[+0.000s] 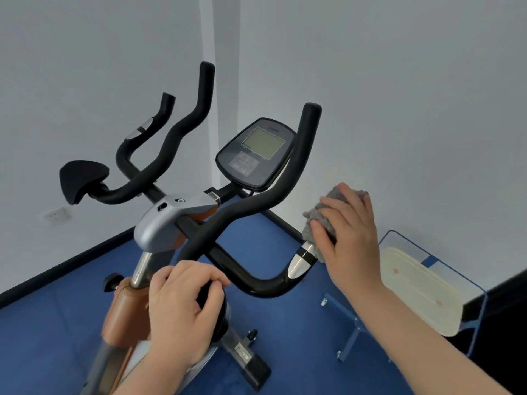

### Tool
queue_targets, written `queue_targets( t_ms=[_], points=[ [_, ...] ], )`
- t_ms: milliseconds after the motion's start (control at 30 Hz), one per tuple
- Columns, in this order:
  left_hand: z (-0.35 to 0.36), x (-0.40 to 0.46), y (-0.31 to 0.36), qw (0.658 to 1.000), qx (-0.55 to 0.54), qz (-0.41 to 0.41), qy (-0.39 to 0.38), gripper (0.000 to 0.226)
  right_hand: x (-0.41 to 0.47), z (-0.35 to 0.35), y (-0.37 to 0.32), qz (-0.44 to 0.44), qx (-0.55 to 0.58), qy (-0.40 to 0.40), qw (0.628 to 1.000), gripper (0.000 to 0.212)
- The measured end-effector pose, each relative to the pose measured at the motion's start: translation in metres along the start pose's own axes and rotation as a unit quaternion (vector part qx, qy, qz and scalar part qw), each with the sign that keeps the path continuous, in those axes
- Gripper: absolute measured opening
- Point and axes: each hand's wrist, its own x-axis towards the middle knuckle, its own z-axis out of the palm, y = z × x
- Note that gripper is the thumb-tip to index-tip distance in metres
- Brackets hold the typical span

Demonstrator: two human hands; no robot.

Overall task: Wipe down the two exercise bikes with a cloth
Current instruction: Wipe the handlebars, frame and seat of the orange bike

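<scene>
At right of centre the right hand (349, 232) wraps a grey cloth (319, 220) round the exercise bike's (159, 223) handlebar end, hiding it, while the left hand (182, 309) at lower centre grips a mostly covered black knob (212, 306).

Left hand (182, 306) curls closed low at 7 o'clock; right hand (349, 232) grips, arm reaching toward 1 o'clock.

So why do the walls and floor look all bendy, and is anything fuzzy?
Head view: the wide lens bows the baseboard and stretches the right forearm. Soft, even light, no hard shadows; silver glints on the handlebar. The right hand gripping the grey cloth looks slightly soft.
</scene>
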Motion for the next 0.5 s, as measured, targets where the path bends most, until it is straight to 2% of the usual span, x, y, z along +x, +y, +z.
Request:
queue_targets(
  t_ms=[100, 200, 300, 400, 500],
  points=[
    [-0.001, 0.001, -0.001, 1.000, 0.001, 0.003, 0.001, 0.021, -0.017, -0.001, -0.018, -0.026, 0.013, -0.073, 0.997, 0.019],
    [-0.001, 0.001, 0.001, 1.000, -0.003, 0.009, 0.002, 0.021, -0.032, 0.007, -0.048, -0.108, 0.020, -0.139, 0.984, 0.016],
    [-0.001, 0.000, 0.002, 1.000, -0.008, 0.008, 0.004, 0.022, -0.025, 0.000, -0.041, -0.157, -0.028, -0.183, 0.970, 0.023],
    [-0.001, -0.001, 0.002, 1.000, -0.017, 0.015, 0.013, 0.023, -0.027, -0.013, -0.029, -0.092, -0.005, -0.175, 0.980, 0.028],
    [0.001, -0.004, -0.002, 0.996, -0.048, -0.002, 0.072, 0.021, -0.035, 0.001, -0.065, -0.048, -0.037, -0.197, 0.978, 0.027]
  ],
)
